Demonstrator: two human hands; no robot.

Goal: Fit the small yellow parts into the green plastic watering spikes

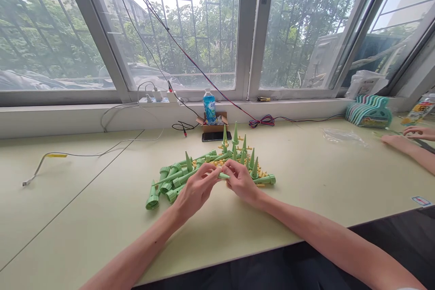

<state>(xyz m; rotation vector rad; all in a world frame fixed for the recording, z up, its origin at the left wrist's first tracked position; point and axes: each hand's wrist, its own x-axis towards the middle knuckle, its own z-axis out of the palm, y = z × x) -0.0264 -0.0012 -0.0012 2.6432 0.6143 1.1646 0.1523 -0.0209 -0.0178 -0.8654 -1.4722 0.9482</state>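
Note:
Both my hands meet over a pile of green plastic cone spikes on a pale green table. My left hand and my right hand are closed in pinches on one green spike held level between them. Several green spikes stand upright just behind my hands. Small yellow plastic pieces lie scattered among them. More spikes lie flat to the left.
A water bottle, a small cardboard box and a black phone sit near the window sill. Cables run along the back. Another person's hands work at the far right beside a teal stack.

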